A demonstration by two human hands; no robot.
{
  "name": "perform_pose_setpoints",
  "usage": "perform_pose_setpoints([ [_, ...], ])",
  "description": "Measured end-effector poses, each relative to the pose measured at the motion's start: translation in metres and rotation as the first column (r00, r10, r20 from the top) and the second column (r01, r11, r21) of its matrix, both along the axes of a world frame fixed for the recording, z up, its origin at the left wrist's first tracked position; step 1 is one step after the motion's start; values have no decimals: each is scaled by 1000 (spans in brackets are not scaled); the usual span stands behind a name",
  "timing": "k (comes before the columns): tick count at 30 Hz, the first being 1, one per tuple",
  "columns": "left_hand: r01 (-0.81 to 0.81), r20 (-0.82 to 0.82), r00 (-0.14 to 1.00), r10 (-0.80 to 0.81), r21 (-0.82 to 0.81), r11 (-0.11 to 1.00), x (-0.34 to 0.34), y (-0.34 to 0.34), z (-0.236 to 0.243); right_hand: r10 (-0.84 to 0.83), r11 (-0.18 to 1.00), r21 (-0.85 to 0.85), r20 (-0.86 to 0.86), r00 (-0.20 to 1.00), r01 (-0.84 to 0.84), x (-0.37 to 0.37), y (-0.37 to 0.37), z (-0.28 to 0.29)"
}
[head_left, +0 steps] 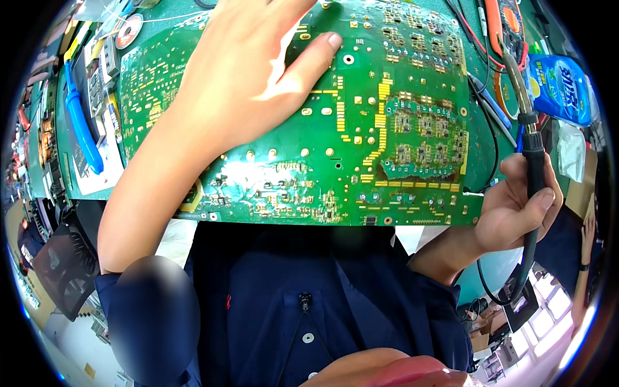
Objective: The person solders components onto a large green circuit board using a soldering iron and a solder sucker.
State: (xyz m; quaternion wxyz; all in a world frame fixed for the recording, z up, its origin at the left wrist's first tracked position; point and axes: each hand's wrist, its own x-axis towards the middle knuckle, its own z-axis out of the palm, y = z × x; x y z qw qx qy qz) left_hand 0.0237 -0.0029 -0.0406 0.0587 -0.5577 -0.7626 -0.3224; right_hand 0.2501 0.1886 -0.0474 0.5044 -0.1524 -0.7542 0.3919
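Observation:
A large green circuit board [358,77] with gold pads and small chips lies before me, its near edge close to my body. Across its upper left part rests my left hand [248,77]. The thumb is stretched out over the board, while the fingertips run past the upper edge of the picture. To the right of the board, my right hand [512,209] grips a soldering iron [533,155] by its black handle. The iron's metal tip points up and away from me, apart from the board. Its black cord hangs below my hand.
At the left lie a blue-handled tool [80,122] and a small spool [129,31]. An orange-edged meter [509,22], cables and a blue packet [562,89] sit at the far right. Another person's hand [587,235] shows at the right rim.

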Motion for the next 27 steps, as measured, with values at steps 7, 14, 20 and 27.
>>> perform_pose_setpoints([
  [7,18,36,999,-16,-57,998,-6,1,0,23,996,-92,12,1000,-21,4,10,-3],
  [14,32,78,997,-28,-53,998,-1,-3,10,84,995,-55,60,995,-81,7,9,4],
  [20,-17,77,997,25,-97,995,1,-2,12,138,990,-42,38,990,-137,11,7,9],
  [27,-187,-60,980,189,43,981,-1,-21,-22,149,986,58,90,985,-155,10,-11,26],
])
